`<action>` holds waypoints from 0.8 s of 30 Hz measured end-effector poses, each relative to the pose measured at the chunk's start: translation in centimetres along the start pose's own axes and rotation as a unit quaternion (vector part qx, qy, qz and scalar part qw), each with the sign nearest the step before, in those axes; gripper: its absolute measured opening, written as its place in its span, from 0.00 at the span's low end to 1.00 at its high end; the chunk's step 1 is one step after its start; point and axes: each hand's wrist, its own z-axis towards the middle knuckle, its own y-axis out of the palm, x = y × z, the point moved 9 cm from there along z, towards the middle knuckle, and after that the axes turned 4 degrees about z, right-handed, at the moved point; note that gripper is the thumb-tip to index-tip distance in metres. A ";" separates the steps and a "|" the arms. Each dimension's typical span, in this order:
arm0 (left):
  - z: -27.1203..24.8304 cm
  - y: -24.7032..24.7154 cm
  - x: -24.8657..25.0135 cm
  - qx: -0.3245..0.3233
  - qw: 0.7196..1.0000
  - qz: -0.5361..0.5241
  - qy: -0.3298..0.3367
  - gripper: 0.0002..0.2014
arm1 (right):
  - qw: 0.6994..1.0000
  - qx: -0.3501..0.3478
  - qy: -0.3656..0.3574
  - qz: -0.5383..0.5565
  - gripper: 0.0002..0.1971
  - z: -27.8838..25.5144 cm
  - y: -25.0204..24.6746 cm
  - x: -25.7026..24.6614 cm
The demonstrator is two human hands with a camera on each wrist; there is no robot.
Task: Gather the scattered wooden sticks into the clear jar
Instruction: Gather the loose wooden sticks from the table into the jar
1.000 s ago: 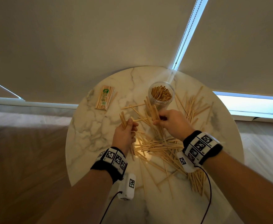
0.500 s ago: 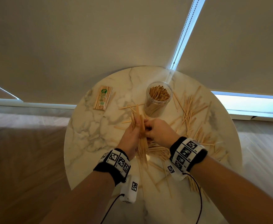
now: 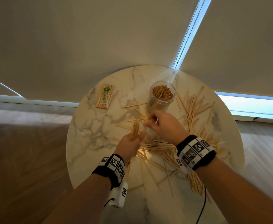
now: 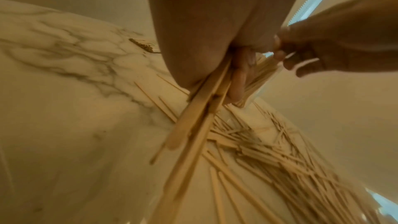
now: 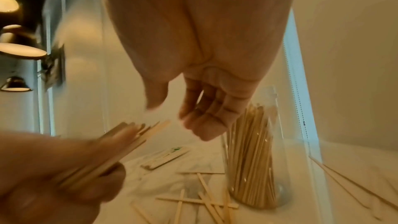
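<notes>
My left hand (image 3: 136, 137) grips a bundle of flat wooden sticks (image 3: 135, 129) above the marble table (image 3: 90, 135), its lower ends pointing down toward the tabletop in the left wrist view (image 4: 193, 125). The clear jar (image 3: 162, 97) stands at the back centre, packed with upright sticks. My right hand (image 3: 158, 122) hovers just in front of the jar, to the right of the bundle. In the right wrist view the right hand (image 5: 176, 118) has loosely bent fingers (image 5: 206, 125) and holds nothing. Scattered sticks (image 3: 158, 147) lie under and around both hands.
A wrapped packet of sticks (image 3: 105, 98) lies at the table's back left. More loose sticks (image 3: 194, 109) fan out to the right of the jar and others (image 3: 197, 185) reach the front right edge. Window blinds hang behind the round table.
The right hand passed its sticks into the left hand's bundle, then let go and moved back toward the jar. The left hand drew the thicker bundle left and down.
</notes>
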 end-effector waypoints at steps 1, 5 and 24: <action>-0.2 0.4 -0.3 -0.014 0.999 0.028 -0.005 0.23 | 1.000 0.013 0.000 0.015 0.19 0.0 -0.3 0.0; -0.7 3.4 0.1 -0.073 0.992 0.068 -0.076 0.08 | 0.990 -0.138 0.017 0.014 0.23 -1.3 4.1 -1.5; 0.1 0.3 5.2 0.067 0.981 -0.179 0.035 0.25 | 0.979 -0.154 0.066 0.113 0.17 -7.2 9.9 0.6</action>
